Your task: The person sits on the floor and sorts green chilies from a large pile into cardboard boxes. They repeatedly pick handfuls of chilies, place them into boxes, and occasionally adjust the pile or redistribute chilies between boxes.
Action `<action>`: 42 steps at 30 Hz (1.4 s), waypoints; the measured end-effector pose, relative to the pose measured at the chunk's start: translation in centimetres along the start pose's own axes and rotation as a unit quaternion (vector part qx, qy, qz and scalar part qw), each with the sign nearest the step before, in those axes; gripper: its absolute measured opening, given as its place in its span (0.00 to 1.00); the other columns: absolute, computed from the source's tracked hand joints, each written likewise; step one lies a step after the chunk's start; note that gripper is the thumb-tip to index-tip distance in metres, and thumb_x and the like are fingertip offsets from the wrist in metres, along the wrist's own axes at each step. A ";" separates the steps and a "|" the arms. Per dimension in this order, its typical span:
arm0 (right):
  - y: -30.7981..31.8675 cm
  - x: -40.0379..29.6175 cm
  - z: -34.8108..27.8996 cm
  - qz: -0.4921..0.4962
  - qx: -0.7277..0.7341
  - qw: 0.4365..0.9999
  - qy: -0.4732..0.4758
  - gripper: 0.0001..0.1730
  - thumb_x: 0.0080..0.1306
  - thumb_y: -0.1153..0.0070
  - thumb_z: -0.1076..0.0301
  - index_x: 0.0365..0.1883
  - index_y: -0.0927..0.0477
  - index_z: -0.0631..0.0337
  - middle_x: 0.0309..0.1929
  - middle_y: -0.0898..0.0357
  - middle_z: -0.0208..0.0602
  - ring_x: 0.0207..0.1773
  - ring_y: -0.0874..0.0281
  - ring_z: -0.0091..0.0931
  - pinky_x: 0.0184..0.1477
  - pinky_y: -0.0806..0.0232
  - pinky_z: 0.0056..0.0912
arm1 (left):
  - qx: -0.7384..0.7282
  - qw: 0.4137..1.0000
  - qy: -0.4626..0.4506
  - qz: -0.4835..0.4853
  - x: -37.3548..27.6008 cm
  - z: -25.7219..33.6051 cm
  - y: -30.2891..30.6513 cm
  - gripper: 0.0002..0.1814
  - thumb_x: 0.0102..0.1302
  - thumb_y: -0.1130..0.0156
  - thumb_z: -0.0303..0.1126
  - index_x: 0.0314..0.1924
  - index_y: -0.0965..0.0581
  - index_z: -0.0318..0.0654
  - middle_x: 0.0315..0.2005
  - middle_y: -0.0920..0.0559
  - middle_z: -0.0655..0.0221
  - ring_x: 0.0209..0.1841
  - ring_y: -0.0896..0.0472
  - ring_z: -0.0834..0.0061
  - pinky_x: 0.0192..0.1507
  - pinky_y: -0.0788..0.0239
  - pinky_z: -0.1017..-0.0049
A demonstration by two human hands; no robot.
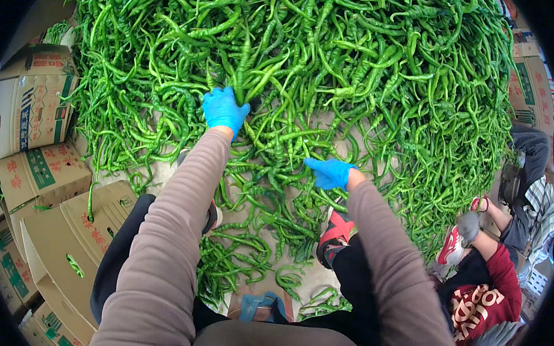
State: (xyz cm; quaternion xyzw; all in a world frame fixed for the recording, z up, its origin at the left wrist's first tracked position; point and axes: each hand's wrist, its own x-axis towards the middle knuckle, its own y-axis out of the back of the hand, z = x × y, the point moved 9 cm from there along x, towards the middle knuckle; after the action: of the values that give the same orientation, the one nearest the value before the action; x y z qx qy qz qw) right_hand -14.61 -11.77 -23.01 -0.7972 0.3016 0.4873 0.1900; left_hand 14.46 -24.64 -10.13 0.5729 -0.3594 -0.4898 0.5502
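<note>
A large heap of long green chili peppers [394, 70] spreads in front of me. My left hand [225, 110], in a blue glove, reaches into the heap with its fingers curled round a few green peppers [243, 68]. These stick up beside the thumb, slightly blurred. My right hand [330, 172], also blue-gloved, is over the thinner near part of the heap, its fingertips pointing left. No pepper shows in it, and its underside is hidden. Between my feet lie more loose peppers [232, 261] on the pale floor covering [314, 277].
Cardboard boxes bearing print [44, 175] stand on the left, with an open carton [78, 228] close to my left leg. At right, a co-worker in a dark red top [504, 273] sits by the heap, a grey-gloved hand [468, 226] near its edge. Another box [531, 91] stands beyond.
</note>
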 end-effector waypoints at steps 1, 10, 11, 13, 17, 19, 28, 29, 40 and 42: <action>-0.6 0.8 0.6 0.032 0.084 0.996 0.018 0.36 0.54 0.42 0.40 0.44 0.25 0.67 0.29 0.23 0.44 0.28 0.26 0.29 0.31 0.33 0.31 | -0.005 0.999 -0.035 0.041 -0.3 0.7 0.4 0.22 0.46 0.34 0.46 0.38 0.24 0.38 0.39 0.23 0.55 0.43 0.28 0.55 0.45 0.33 0.60; 2.3 -5.5 3.4 0.628 0.230 0.733 0.125 0.20 0.57 0.39 0.57 0.26 0.25 0.69 0.27 0.24 0.36 0.30 0.32 0.26 0.37 0.36 0.33 | -0.494 0.839 0.036 0.226 -10.4 -4.0 3.6 0.12 0.57 0.48 0.25 0.42 0.29 0.32 0.37 0.25 0.61 0.35 0.27 0.65 0.39 0.34 0.70; 2.5 -4.5 4.5 0.573 0.276 0.765 0.101 0.19 0.57 0.39 0.58 0.26 0.25 0.69 0.27 0.25 0.35 0.30 0.32 0.26 0.37 0.36 0.32 | -0.550 0.799 0.078 0.230 -11.4 -4.6 3.0 0.11 0.59 0.49 0.24 0.43 0.30 0.33 0.36 0.25 0.64 0.35 0.27 0.71 0.38 0.33 0.73; 1.0 -2.9 4.1 0.439 0.363 0.820 0.053 0.17 0.58 0.40 0.59 0.27 0.26 0.68 0.27 0.27 0.34 0.30 0.33 0.26 0.37 0.36 0.32 | -0.640 0.709 0.168 0.243 -13.6 -6.6 1.6 0.10 0.64 0.50 0.24 0.45 0.32 0.35 0.36 0.25 0.71 0.34 0.27 0.81 0.34 0.33 0.80; -0.2 -9.0 -7.9 0.600 -0.132 0.731 0.298 0.25 0.51 0.36 0.62 0.46 0.27 0.63 0.44 0.25 0.41 0.45 0.29 0.34 0.49 0.37 0.36 | -0.691 0.690 0.204 0.068 -15.9 -6.2 -5.1 0.10 0.62 0.51 0.22 0.44 0.31 0.36 0.32 0.25 0.70 0.31 0.27 0.82 0.30 0.34 0.81; 0.0 -7.6 -9.5 0.558 -0.306 0.727 0.257 0.38 0.48 0.34 0.60 0.56 0.35 0.61 0.47 0.27 0.42 0.49 0.31 0.38 0.52 0.38 0.39 | -0.679 0.688 0.241 -0.085 -16.3 -3.0 -8.8 0.19 0.57 0.44 0.26 0.51 0.32 0.34 0.35 0.23 0.67 0.34 0.25 0.79 0.33 0.33 0.78; 1.0 -1.5 -9.8 0.223 -0.310 0.923 -0.035 0.59 0.44 0.32 0.51 0.68 0.53 0.60 0.51 0.28 0.54 0.52 0.27 0.43 0.52 0.34 0.37 | -0.570 0.739 0.268 -0.237 -11.6 1.3 -12.4 0.49 0.43 0.25 0.47 0.58 0.38 0.25 0.52 0.28 0.51 0.52 0.27 0.64 0.53 0.34 0.67; 0.7 -0.9 -10.0 0.217 -0.253 0.942 0.018 0.58 0.45 0.32 0.53 0.68 0.53 0.60 0.52 0.28 0.55 0.53 0.28 0.43 0.53 0.34 0.36 | -0.598 0.708 0.281 -0.251 -12.3 1.2 -13.0 0.50 0.45 0.27 0.48 0.60 0.40 0.26 0.54 0.29 0.52 0.54 0.28 0.63 0.53 0.35 0.67; -1.2 -5.8 -11.5 0.117 0.064 0.969 0.207 0.51 0.45 0.33 0.66 0.65 0.47 0.65 0.58 0.34 0.47 0.60 0.35 0.34 0.58 0.39 0.33 | -0.769 0.561 0.229 -0.205 -15.9 5.5 -6.4 0.50 0.52 0.32 0.37 0.66 0.54 0.35 0.57 0.32 0.56 0.58 0.32 0.62 0.59 0.41 0.64; -0.8 -8.2 -12.2 0.089 0.065 0.962 0.250 0.50 0.47 0.34 0.66 0.66 0.47 0.66 0.61 0.37 0.46 0.63 0.39 0.34 0.60 0.42 0.33 | -0.764 0.536 0.278 -0.229 -18.7 6.7 -0.6 0.51 0.56 0.37 0.42 0.68 0.61 0.40 0.58 0.33 0.54 0.58 0.32 0.61 0.57 0.39 0.62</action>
State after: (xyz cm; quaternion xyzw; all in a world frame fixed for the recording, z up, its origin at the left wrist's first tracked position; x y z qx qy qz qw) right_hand -8.84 -16.02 -10.19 -0.8493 0.4409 0.2662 0.1157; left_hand 3.03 -8.61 -7.07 0.1050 0.4659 -0.5037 0.7199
